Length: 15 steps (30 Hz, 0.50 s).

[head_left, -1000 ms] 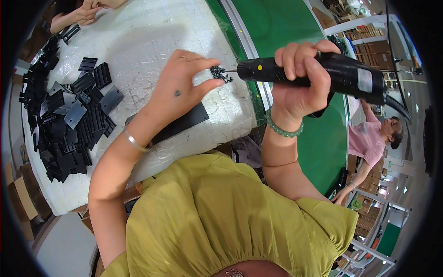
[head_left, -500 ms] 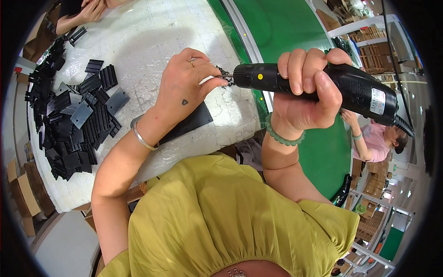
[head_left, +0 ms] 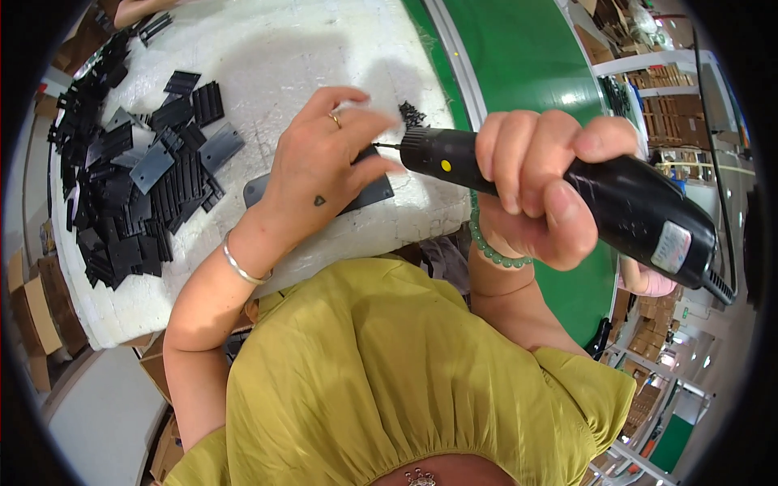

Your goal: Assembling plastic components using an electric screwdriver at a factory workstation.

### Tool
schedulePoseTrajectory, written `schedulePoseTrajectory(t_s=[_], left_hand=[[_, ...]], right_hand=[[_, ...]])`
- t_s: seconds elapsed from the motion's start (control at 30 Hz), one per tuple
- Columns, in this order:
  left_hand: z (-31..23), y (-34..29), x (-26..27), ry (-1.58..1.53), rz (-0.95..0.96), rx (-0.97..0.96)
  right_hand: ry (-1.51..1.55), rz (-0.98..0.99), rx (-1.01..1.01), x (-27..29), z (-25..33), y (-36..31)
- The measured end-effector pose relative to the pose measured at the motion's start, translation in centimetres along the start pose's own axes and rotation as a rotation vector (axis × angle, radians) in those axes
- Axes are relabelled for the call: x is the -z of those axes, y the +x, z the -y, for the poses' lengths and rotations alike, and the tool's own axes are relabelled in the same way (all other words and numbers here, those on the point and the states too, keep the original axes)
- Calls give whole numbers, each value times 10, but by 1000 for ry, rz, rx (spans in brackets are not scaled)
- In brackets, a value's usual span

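Observation:
My right hand (head_left: 539, 186) is wrapped round a black electric screwdriver (head_left: 442, 154), its cord end to the right. The thin bit (head_left: 386, 146) points left into the gap between the thumb and forefinger of my left hand (head_left: 324, 154). Those left fingers are spread apart and smeared at the tips; no held thing shows between them. Under this hand lies a dark flat plate (head_left: 374, 191) on the wrapped table, mostly covered by the hand. Whether a screw sits on the bit's tip I cannot make out. Just beyond the screwdriver's nose is a small heap of black screws (head_left: 412, 114).
A large pile of black ribbed parts and flat plates (head_left: 166, 182) covers the left side of the white plastic-wrapped table (head_left: 284, 49). To the right runs a green conveyor belt (head_left: 527, 65) with a metal rail (head_left: 454, 40). Another person's arm (head_left: 138, 10) shows at the far left.
My left thumb and forefinger have parted from their pinch at the bit's tip. The screwdriver has tilted, its rear end lower, and its bit now reaches over the plate. The view has shifted slightly.

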<state>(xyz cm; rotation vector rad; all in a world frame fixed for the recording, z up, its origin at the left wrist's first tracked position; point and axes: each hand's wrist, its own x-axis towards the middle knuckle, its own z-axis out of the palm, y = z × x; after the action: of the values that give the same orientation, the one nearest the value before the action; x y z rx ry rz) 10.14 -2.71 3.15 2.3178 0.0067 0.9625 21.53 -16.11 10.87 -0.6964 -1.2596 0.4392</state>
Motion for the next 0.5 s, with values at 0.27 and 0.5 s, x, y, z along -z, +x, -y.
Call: schedulePoseTrajectory(t_s=[0.27, 0.5], left_hand=[[24, -49, 49, -57, 82, 488], [19, -68, 40, 107, 221, 456]], right_hand=[[68, 29, -160, -29, -13, -13], [69, 137, -225, -47, -23, -24]])
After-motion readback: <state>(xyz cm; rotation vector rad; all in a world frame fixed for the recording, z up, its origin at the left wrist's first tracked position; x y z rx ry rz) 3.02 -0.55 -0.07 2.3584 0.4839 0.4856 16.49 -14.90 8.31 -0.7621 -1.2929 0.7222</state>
